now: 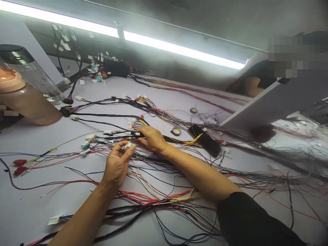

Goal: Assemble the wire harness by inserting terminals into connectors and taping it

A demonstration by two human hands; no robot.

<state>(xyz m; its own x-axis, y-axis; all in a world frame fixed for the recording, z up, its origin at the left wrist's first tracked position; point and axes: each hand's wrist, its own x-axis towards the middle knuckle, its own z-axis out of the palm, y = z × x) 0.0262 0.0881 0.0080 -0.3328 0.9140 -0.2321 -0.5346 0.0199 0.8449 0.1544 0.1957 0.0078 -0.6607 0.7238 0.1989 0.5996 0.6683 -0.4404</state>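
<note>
Between the thumb and fingers of my left hand (pixel 116 164) is a small white connector (pixel 129 145). My right hand (pixel 151 139) lies just beyond it, over the black-sleeved wire bundle (pixel 119 137). Its fingers are bent around the wires there, and their tips are partly hidden, so what they pinch is not clear. More white connectors sit just past the right fingers. To the left of my hands lies a cluster of white and teal connectors (pixel 88 140). Loose red, blue and black wires spread under both wrists.
Two bottles, one brown (pixel 30 102) and one clear (pixel 38 78), stand at the left. A black phone (pixel 205 140) and a tape roll (pixel 176 131) lie right of my hands. Red connectors (pixel 19 166) are at the left. A white partition (pixel 266 99) rises at the right, with a person beyond.
</note>
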